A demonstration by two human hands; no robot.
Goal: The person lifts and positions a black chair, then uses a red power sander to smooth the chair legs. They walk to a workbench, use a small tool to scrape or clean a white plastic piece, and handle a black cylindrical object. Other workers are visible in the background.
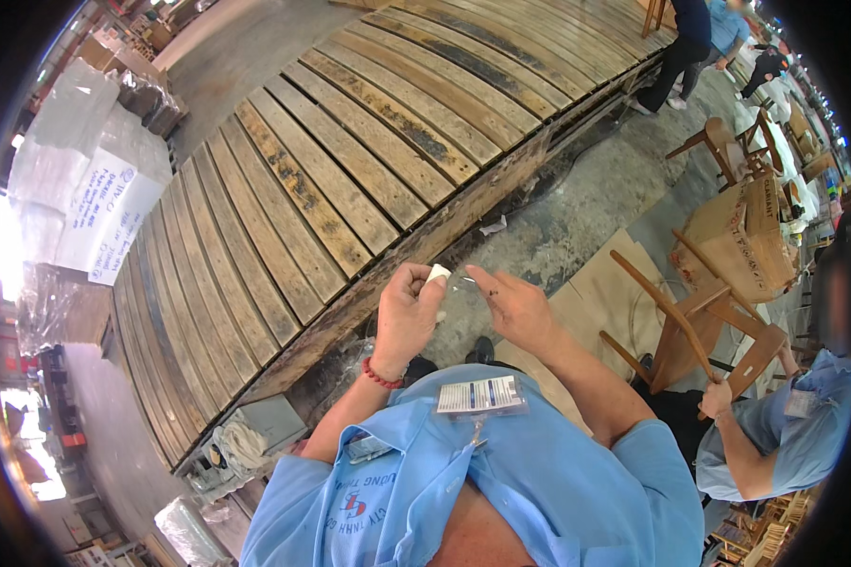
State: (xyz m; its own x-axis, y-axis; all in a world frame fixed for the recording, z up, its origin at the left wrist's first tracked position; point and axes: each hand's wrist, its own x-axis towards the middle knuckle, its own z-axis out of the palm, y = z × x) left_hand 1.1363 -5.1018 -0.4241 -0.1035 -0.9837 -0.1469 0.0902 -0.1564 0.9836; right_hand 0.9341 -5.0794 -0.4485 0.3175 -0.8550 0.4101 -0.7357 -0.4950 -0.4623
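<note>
The grip of the left hand (403, 307) pinches a small white piece (438, 273) by the near long edge of the slatted platform (369, 161), apparently keeping its end exposed toward the right hand (518, 307), whose grip I cannot tell.

Slatted wooden platform (326, 156) ahead; plastic-wrapped stack (57, 151) at left; cardboard box (733, 231) at right.

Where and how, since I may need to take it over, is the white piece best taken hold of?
Probably best pinched by its exposed end, coming from the person's right. The white piece is small and juts from the grip of the left hand, which covers its other end and leaves this one bare toward the right.
</note>
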